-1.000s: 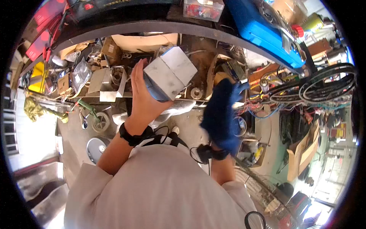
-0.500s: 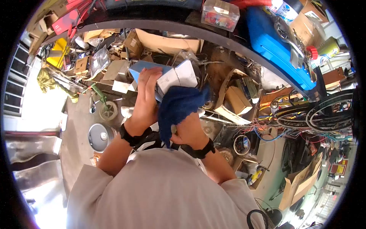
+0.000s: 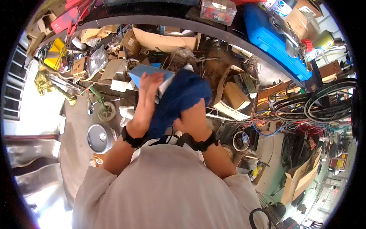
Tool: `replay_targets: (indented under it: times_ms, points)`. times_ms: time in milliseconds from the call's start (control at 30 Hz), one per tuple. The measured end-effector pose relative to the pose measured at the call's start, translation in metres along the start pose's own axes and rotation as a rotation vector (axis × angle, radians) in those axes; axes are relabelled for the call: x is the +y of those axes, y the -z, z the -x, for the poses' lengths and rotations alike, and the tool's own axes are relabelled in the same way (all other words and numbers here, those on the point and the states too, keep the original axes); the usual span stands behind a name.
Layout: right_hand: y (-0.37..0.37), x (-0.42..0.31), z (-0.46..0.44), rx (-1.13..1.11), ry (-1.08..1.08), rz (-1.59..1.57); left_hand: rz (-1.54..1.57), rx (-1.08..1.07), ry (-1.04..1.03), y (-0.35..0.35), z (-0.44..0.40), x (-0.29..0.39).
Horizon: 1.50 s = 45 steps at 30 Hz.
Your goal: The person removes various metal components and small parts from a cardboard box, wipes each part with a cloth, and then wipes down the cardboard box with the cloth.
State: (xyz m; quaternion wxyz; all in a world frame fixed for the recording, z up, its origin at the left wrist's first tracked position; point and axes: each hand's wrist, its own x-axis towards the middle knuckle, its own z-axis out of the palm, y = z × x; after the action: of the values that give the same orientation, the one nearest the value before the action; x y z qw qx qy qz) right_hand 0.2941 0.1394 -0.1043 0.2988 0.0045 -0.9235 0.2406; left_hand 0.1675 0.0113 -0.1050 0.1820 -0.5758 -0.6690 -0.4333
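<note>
My left hand (image 3: 144, 105) grips the side of a blue-and-white box (image 3: 148, 70), its fingers laid along the blue face. My right hand (image 3: 195, 119) is closed on a dark blue cloth (image 3: 181, 93), which lies pressed over the box's white side and covers most of it. The cloth hangs down between my two wrists. My right fingertips are partly hidden under it, and so is the lower part of the box.
Above runs a dark shelf edge (image 3: 160, 21) bearing a blue plastic case (image 3: 267, 42) and a clear box (image 3: 218, 11). An open carton (image 3: 228, 101) stands to the right, beside coiled cables (image 3: 328, 108). A grey round container (image 3: 100, 138) sits on the floor at left.
My right hand has moved the cloth up across the box, so it now covers most of the white face that showed before. The left hand keeps its hold.
</note>
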Motion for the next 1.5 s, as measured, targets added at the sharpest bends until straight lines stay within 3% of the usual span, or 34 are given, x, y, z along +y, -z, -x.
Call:
replay_targets:
  times_ms: [133,267,367,433,500,600,700,733,833,967,1133,1267,1333,1400,1500]
  points:
    - [0.004,-0.027,-0.011,0.139,0.018,-0.039,-0.026,0.179,0.157,0.011,-0.008,0.004]
    - [-0.005,-0.018,-0.020,0.067,-0.040,-0.016,-0.013,0.023,0.055,0.020,0.000,-0.011]
    - [-0.004,-0.017,-0.024,0.074,-0.016,-0.033,0.054,0.104,0.056,0.033,-0.005,-0.013]
    - [-0.011,-0.025,-0.024,0.064,0.070,0.005,0.015,0.191,0.313,0.036,-0.006,-0.016]
    - [-0.020,-0.043,-0.021,0.033,0.042,0.070,0.125,0.182,0.279,0.029,0.005,-0.039]
    - [-0.016,-0.037,-0.032,-0.005,-0.054,0.081,0.063,0.090,0.043,0.042,-0.001,-0.032]
    - [-0.022,-0.031,-0.034,0.062,-0.055,0.031,0.113,0.128,0.151,0.049,-0.005,-0.034]
    - [-0.022,-0.032,-0.038,0.105,-0.033,-0.003,0.195,0.194,0.297,0.045,-0.003,-0.040]
    - [-0.025,-0.051,-0.039,0.023,0.002,0.094,0.158,0.226,0.309,0.043,0.004,-0.050]
    - [-0.029,-0.033,-0.035,-0.037,-0.025,0.203,-0.002,0.132,0.038,0.059,-0.004,-0.045]
    - [-0.032,-0.053,-0.042,0.067,-0.009,0.062,0.078,0.165,0.244,0.055,-0.004,-0.049]
    - [-0.042,-0.032,-0.031,0.059,-0.102,0.074,0.027,0.084,-0.019,0.052,-0.001,-0.058]
    - [-0.038,-0.031,-0.030,0.123,-0.128,-0.101,0.089,0.070,0.066,0.061,-0.007,-0.052]
    - [-0.035,-0.042,-0.037,-0.019,-0.002,-0.037,0.112,0.047,0.090,0.064,-0.013,-0.049]
    - [-0.034,-0.061,-0.045,-0.057,-0.060,0.058,0.112,0.061,0.060,0.054,-0.003,-0.052]
